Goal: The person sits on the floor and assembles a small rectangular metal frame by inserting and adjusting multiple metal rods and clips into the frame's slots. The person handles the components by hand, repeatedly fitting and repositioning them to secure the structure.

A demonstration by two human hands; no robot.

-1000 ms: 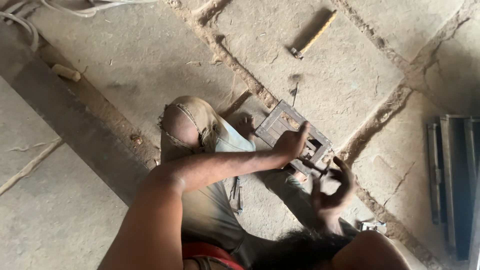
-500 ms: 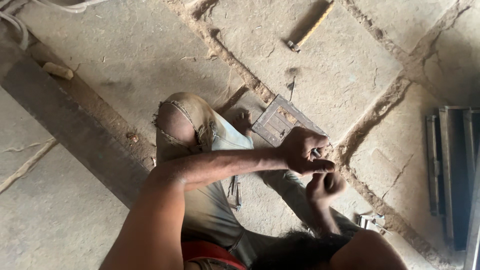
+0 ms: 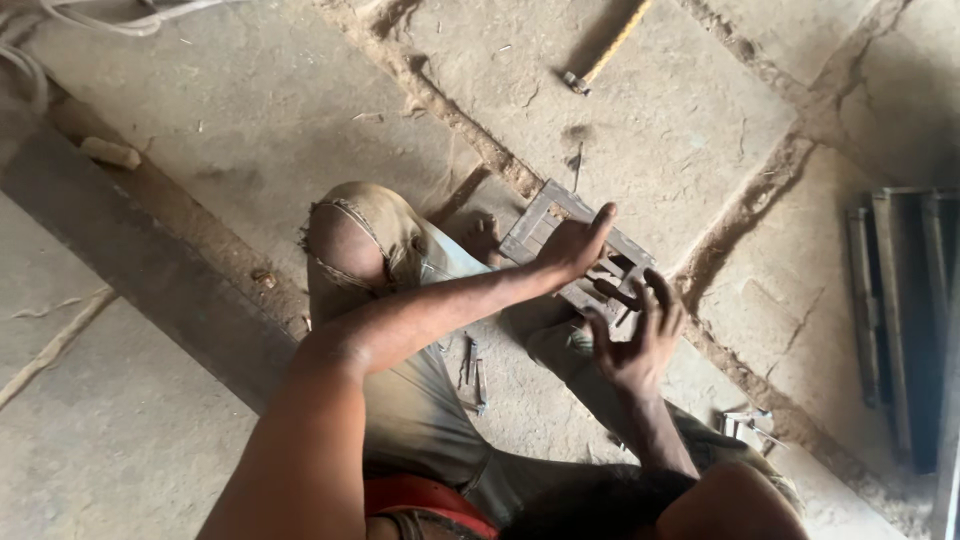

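Observation:
A small grey metal grid frame [image 3: 545,215] lies on the stone floor in front of my bent knee [image 3: 350,245]. My left hand [image 3: 572,248] reaches across from the lower left and rests on the frame's middle, thumb raised, gripping its bars. My right hand [image 3: 640,345] is at the frame's near right corner with its fingers spread; the fingertips touch the frame's edge and hold nothing. The part of the frame under both hands is hidden.
A yellow-handled hammer [image 3: 608,48] lies at the top. Long metal bars [image 3: 900,320] are stacked at the right edge. Several nails [image 3: 474,368] lie by my thigh, small metal pieces [image 3: 745,425] beside my right leg. A dark beam [image 3: 150,270] crosses the left.
Half a second ago both hands were bunched together over the frame's right end. Since then my right hand has opened and dropped lower, and my left hand has spread over the frame.

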